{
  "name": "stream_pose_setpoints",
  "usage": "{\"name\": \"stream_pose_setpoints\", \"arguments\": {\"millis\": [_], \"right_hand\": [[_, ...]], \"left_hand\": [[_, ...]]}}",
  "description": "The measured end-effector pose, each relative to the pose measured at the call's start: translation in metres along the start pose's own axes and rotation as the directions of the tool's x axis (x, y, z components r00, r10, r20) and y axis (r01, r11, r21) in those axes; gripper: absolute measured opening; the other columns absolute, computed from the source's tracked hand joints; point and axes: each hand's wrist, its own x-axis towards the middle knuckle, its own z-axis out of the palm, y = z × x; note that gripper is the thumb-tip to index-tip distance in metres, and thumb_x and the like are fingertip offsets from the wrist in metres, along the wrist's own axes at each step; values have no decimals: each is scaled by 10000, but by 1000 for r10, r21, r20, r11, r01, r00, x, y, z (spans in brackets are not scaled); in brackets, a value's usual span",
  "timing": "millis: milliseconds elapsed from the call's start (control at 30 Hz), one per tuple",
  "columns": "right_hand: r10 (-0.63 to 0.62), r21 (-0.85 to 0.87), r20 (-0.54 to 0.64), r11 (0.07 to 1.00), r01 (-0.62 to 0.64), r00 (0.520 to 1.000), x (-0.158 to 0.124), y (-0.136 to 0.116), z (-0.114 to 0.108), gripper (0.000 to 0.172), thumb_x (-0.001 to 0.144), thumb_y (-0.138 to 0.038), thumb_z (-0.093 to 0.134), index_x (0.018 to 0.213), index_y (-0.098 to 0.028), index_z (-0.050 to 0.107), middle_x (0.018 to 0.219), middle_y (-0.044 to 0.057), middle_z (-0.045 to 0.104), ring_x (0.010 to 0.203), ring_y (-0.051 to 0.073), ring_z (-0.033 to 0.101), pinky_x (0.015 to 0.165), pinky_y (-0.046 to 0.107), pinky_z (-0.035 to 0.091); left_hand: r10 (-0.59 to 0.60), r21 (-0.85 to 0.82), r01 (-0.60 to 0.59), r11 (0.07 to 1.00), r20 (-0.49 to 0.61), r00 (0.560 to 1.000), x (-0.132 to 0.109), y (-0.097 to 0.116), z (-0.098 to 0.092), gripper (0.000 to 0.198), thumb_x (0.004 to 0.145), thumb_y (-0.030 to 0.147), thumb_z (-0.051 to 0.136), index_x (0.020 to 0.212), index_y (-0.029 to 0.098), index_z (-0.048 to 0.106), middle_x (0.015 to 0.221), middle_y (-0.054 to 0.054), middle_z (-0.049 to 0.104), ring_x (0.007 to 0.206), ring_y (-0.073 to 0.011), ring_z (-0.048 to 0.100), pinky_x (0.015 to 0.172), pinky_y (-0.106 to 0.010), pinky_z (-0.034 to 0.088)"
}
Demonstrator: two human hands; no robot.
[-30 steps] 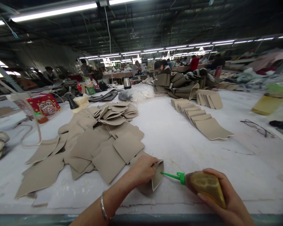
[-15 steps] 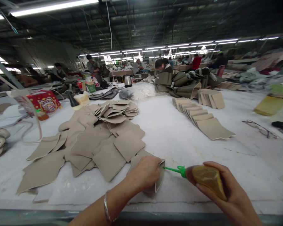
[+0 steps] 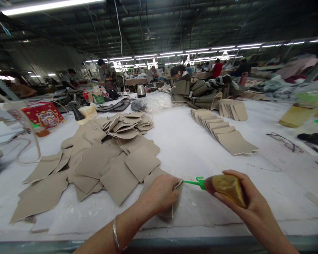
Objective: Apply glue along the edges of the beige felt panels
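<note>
My left hand [image 3: 160, 194] presses down on a folded beige fabric piece [image 3: 175, 203] near the front edge of the white table [image 3: 190, 141]. My right hand [image 3: 247, 204] grips a soft yellow glue bottle [image 3: 225, 185] with a green nozzle [image 3: 192, 182]. The nozzle tip touches the top edge of the folded piece. A loose spread of beige cut pieces [image 3: 95, 162] lies to the left of my left hand.
A neat overlapping row of beige pieces [image 3: 222, 132] runs across the right middle of the table. Spectacles [image 3: 284, 141] lie at the right. A red printed box [image 3: 43, 115] and cables sit at far left. Other people work at tables behind.
The glue bottle has moved slightly up and left, its nozzle tip now at the piece's top edge. My left hand has flattened the folded piece a little.
</note>
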Motion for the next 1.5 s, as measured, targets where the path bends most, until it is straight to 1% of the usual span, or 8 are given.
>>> {"name": "stream_pose_setpoints", "arguments": {"millis": [200,367,567,733,933,1167,1333,1500], "right_hand": [[-26,4,119,1000,26,993,3,9,-2,517,812,-504,689,1208,-270,454,1009,18,600,873,225,611,723,278,502],[-4,-9,38,1000,4,999,6,2,-1,529,793,-535,695,1190,-271,466,985,9,590,826,219,605,703,293,491],[44,11,118,999,-46,992,7,-4,-2,540,773,-530,709,1177,-259,476,969,6,625,855,240,620,736,313,496],[65,14,19,998,-65,998,10,-6,-1,547,744,-535,721,1155,-251,497,958,10,626,835,246,618,725,323,488],[117,185,230,969,-161,966,3,-16,-1,520,751,-509,703,1141,-245,480,885,-3,631,818,249,602,748,334,447],[184,196,147,958,-211,972,4,-18,-1,547,743,-513,726,1150,-252,471,932,8,628,871,259,596,793,349,425],[145,248,352,938,-242,925,-4,-18,-1,498,750,-499,710,1112,-245,481,862,-8,634,803,245,604,728,321,444],[174,201,189,956,-212,966,-5,-17,0,515,757,-496,707,1139,-241,476,891,7,642,837,256,607,753,333,446]], "left_hand": [[22,30,-22,999,-6,1000,-2,1,-2,109,705,160,447,685,205,544,721,-23,640,693,-167,566,610,-250,338],[36,14,-36,999,10,999,0,-1,-2,111,718,155,444,713,207,543,751,-17,644,719,-165,574,618,-245,342],[49,12,-49,999,2,999,-2,-3,3,139,762,162,443,760,211,572,808,-25,642,811,-183,592,706,-250,390],[32,-28,-32,999,5,999,-4,-5,4,244,813,168,424,923,230,634,864,-32,619,844,-186,585,760,-262,413],[-7,-15,7,1000,19,1000,-10,0,3,251,842,186,415,969,227,628,868,-39,585,839,-191,575,788,-269,423],[-28,4,28,1000,34,999,-14,2,0,283,863,195,394,1036,239,614,898,-36,571,852,-187,569,804,-265,430],[-36,0,36,999,45,998,-15,2,2,334,875,222,395,1141,236,596,959,-48,576,894,-203,573,838,-283,436],[-38,-21,38,999,35,999,-16,1,4,404,891,209,368,1241,241,567,1007,-56,579,932,-207,581,874,-294,438]]}}
